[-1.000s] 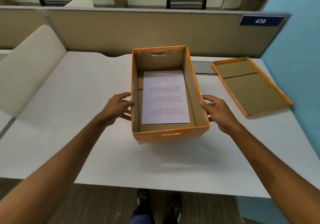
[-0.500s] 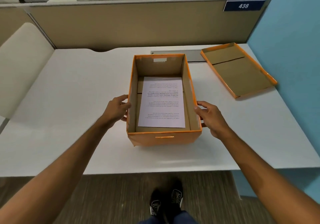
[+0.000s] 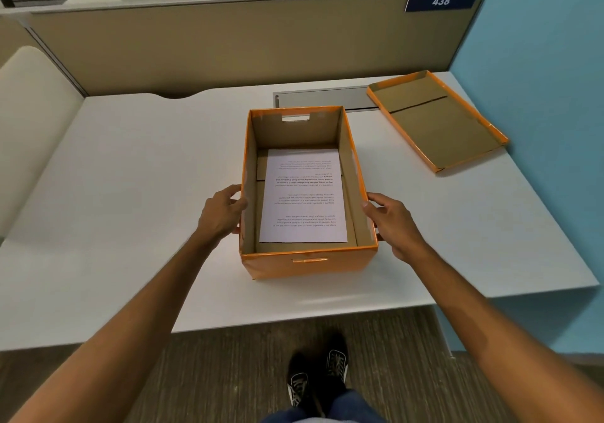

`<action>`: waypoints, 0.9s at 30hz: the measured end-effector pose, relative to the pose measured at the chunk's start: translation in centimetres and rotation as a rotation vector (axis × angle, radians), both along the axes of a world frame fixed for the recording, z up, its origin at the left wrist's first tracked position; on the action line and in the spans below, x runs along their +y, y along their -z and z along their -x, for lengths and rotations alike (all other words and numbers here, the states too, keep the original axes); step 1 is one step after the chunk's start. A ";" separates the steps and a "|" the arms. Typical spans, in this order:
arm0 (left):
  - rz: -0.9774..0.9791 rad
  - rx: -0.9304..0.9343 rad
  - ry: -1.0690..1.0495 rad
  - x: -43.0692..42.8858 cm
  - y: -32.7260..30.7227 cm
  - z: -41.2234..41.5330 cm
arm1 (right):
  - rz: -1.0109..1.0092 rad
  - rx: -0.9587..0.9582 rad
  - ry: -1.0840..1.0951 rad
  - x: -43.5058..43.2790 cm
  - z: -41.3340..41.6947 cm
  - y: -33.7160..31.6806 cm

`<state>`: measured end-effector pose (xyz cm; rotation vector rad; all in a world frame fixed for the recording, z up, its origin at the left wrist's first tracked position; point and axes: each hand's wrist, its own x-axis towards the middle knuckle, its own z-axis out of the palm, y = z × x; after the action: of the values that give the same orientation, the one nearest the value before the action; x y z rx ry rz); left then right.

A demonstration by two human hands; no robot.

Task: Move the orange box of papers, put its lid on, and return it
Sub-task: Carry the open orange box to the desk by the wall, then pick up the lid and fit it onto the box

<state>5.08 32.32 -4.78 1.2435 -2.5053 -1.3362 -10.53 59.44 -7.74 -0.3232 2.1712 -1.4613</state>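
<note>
Orange box [image 3: 307, 264] sits on the tabletop [image 3: 137, 193] near the front edge, w/ papers [image 3: 304, 197] inside. Left hand [image 3: 222, 213] & right hand [image 3: 390, 223] press its sides, each grip spread flat. Lid [image 3: 438, 121] lies upturned, well apart at back right. Lidding & return left, I'd say.
</note>
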 end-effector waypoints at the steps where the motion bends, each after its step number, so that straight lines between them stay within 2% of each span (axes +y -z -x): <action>1: 0.015 -0.006 0.004 0.0 0.0 0.0 | -0.011 0.015 0.003 0.0 -0.1 0.0; 8: 0.228 -0.033 0.018 0.7 0.1 0.0 | -0.148 0.138 -0.006 0.1 0.2 -0.1; 12: 0.354 0.038 0.016 1.6 -0.5 0.5 | -0.168 0.218 0.052 0.5 0.8 -1.1; 15: 0.424 0.170 0.087 3.1 -1.6 1.9 | -0.177 0.283 0.087 1.4 1.6 -2.1; 21: 0.420 0.338 0.195 7.8 -3.9 6.3 | -0.183 0.400 0.109 3.7 3.9 -3.7; 27: 0.318 0.430 0.295 12.5 -5.6 12.0 | -0.181 0.460 0.145 6.5 7.9 -4.1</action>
<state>-6.97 44.81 0.81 0.4799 -2.5050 -1.0457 -18.46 65.92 -3.66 -0.4839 2.7224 -1.3505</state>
